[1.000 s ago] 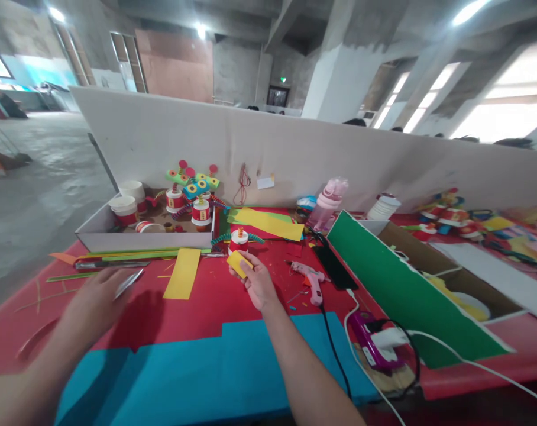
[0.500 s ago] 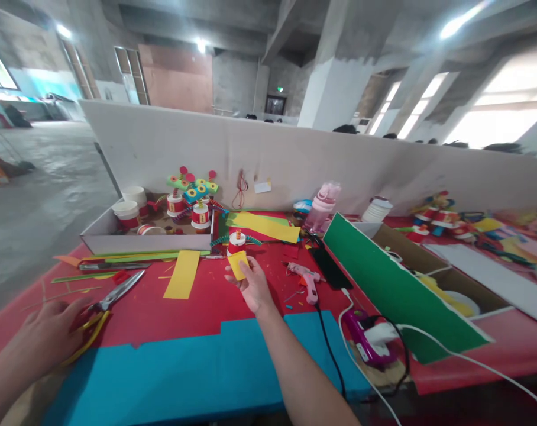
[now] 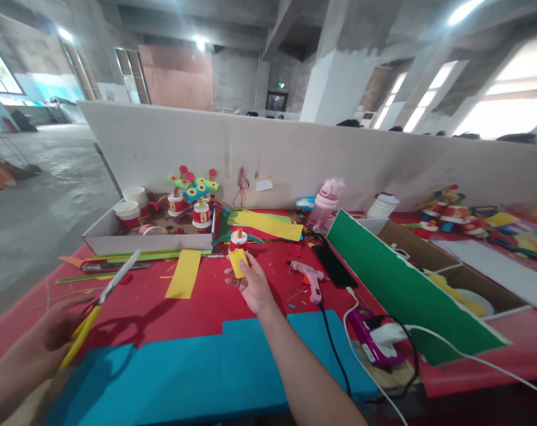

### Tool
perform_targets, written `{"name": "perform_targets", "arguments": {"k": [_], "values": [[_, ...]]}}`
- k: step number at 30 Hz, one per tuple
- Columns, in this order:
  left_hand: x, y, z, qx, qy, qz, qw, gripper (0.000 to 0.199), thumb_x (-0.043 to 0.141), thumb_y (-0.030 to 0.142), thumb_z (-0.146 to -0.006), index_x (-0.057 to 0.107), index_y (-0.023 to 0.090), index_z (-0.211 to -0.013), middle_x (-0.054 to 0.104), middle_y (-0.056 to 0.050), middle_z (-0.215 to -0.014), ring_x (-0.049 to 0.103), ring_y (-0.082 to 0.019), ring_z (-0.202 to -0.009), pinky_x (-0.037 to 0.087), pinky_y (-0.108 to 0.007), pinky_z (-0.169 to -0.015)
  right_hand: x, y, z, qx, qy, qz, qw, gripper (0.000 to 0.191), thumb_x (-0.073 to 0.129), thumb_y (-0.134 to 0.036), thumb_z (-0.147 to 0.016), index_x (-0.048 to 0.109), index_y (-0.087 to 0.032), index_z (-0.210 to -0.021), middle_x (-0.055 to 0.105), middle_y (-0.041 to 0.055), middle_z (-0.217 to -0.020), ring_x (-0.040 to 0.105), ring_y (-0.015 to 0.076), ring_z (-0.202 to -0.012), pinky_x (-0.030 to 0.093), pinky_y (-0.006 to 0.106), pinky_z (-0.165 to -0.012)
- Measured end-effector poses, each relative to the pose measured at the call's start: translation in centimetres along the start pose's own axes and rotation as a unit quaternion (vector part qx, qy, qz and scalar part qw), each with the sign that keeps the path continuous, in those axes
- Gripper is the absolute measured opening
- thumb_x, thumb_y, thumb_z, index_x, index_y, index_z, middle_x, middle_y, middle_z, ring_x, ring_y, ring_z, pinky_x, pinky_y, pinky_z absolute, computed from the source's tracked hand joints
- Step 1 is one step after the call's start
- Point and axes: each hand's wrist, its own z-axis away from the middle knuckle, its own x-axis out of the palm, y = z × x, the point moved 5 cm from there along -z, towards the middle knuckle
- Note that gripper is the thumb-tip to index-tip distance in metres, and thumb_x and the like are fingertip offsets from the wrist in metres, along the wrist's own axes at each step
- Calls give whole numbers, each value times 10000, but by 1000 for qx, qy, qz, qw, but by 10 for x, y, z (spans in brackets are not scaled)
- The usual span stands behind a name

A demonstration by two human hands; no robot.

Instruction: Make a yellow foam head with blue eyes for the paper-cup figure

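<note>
My left hand grips the yellow handles of a pair of scissors, lifted above the red table with the blades pointing up and away. My right hand pinches a small yellow paper piece between thumb and fingers. Just behind that piece stands a red and white paper cup figure with green coiled arms, its lower part partly hidden. A yellow paper strip lies flat to the left of my right hand.
A pink glue gun and a black phone lie on the right, beside a green-sided box. Cables run from a purple power strip. A white tray holds finished cup figures. Blue board covers the front edge.
My left hand has picked the scissors up off the table and raised them, blades tilting upward. My right hand keeps the yellow paper piece in nearly the same place.
</note>
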Motion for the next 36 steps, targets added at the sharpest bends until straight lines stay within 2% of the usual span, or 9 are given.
{"name": "perform_targets", "arguments": {"k": [2,4,8,11,14,16,20,25,36], "values": [[14,2,1,-57,-13,94,994,767,557,611,-674,243,486,-1363,699,23,-912,651,-261,-763,556,-374,-631,3,2,1,7,-7,9,1000,369,672,-359,-767,546,-243,-1093,631,29,-1027,647,130,-745,567,242,-569],[28,21,2,-74,-32,118,990,800,598,582,-650,295,421,-1373,690,3,-905,640,-240,-722,545,-343,-599,5,6,3,21,-11,18,1000,364,666,-368,-769,551,-250,-1094,631,28,-1028,641,132,-746,562,236,-539],[59,81,-5,34,-104,77,991,497,557,460,-763,522,289,-1228,596,-41,-1231,582,-244,-1057,512,-296,-830,8,13,5,43,-19,26,999,388,669,-366,-769,549,-257,-1122,629,24,-1023,641,137,-750,565,243,-522],[80,105,-10,55,-146,101,982,460,535,435,-801,512,236,-1215,610,-73,-1142,621,-201,-914,525,-266,-726,5,14,3,34,-9,17,999,364,672,-344,-774,561,-242,-1106,639,14,-963,643,129,-756,572,243,-579],[87,112,-15,29,-109,153,982,565,584,447,-766,438,236,-1270,614,-58,-1048,610,-154,-700,506,-251,-572,2,14,1,23,5,12,1000,341,672,-339,-777,573,-230,-1085,649,19,-969,645,127,-783,567,238,-625],[84,116,-18,44,-77,124,988,540,571,464,-774,457,238,-1251,614,-62,-1075,614,-167,-715,509,-268,-597,1,14,0,22,8,14,1000,342,676,-344,-771,576,-233,-1079,653,22,-988,646,130,-802,565,241,-641],[84,129,-23,125,-86,-113,982,460,400,399,-873,440,224,-1296,578,-126,-1204,625,-247,-928,498,-320,-748,4,14,1,19,2,30,999,363,685,-336,-760,576,-242,-1093,652,19,-980,648,137,-814,560,237,-640],[93,130,-28,111,-110,-308,939,545,300,323,-904,220,244,-1437,498,-185,-1304,659,-262,-841,475,-301,-621,9,11,3,15,-18,46,999,382,679,-322,-763,570,-247,-1122,649,18,-960,640,136,-825,552,235,-659],[96,131,-31,124,-111,-359,918,601,304,282,-889,150,233,-1468,535,-179,-1235,652,-254,-749,459,-310,-586,11,10,6,26,-43,58,997,375,674,-325,-761,586,-261,-1120,643,15,-1028,603,140,-888,536,241,-708]]}}
